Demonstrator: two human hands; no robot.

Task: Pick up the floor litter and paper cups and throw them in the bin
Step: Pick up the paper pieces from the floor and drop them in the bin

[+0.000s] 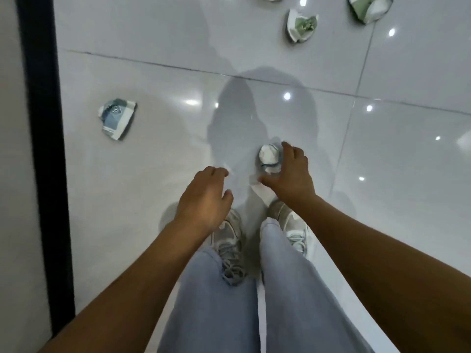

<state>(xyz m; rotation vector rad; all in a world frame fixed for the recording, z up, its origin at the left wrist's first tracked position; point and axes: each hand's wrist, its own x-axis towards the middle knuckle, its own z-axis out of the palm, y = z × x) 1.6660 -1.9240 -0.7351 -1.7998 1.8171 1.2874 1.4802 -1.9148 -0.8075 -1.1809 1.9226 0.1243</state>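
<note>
Glossy white floor tiles (153, 174) lie under your grey sneakers (230, 240). Your right hand (293, 171) is spread around a crumpled cup (269, 157) on the floor, fingers apart — whether it touches, you cannot tell. Your left hand (204, 197) hangs relaxed, holding nothing. A blue crushed cup (116, 118) lies near the dark strip (43, 123) at left; 2 green crushed cups (302, 25) lie far ahead.

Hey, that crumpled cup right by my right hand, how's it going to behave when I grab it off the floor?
The crumpled cup looks like thin, crushed paper, so probably very light and it will give under the right hand. Its creased, uneven shape suggests it won't roll. The glossy floor tile may let it slide if nudged.
</note>
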